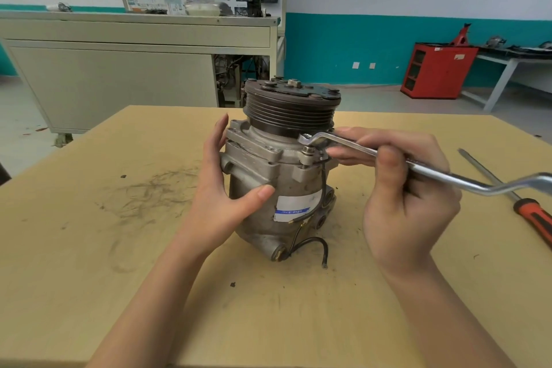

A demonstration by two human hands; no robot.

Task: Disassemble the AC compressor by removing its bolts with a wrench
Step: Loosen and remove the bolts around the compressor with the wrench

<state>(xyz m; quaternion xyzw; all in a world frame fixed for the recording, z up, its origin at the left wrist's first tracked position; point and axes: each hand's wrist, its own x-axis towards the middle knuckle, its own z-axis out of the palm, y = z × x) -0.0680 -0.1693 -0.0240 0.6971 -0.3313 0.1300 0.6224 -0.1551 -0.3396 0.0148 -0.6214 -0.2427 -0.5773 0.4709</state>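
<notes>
- Red cabinet (436,70) on the floor beyond the counter (89,248): it has open shelves, but I cannot make out what is on them.
- Grey bench (119,75) behind the far edge: it has one open bay with tangled wiring and parts inside, too dark to name.
- Compressor (283,164): it stands upright near the middle of the counter, toward the far edge, with its pulley (291,107) on top.
- Left hand (221,188): it holds the compressor's left side, with the thumb across the front and the fingers round the back.
- Right hand (409,197): it is just right of the compressor and grips the wrench (433,172) on its shank, thumb on top and fingers curled beneath.
- The wrench's ring end sits over a bolt (306,151) on the upper right of the housing, under the pulley.
- A black wire (313,243) trails from the compressor's base onto the counter, between my hands.
- Screwdriver (531,215): it lies by the right edge, apart from my right hand.
- The wrench's outer end and the screwdriver's handle are cut off at the frame's right side.
- The print on the compressor's label (295,206) is unreadable, and the left fingertips are mostly hidden behind the body.
</notes>
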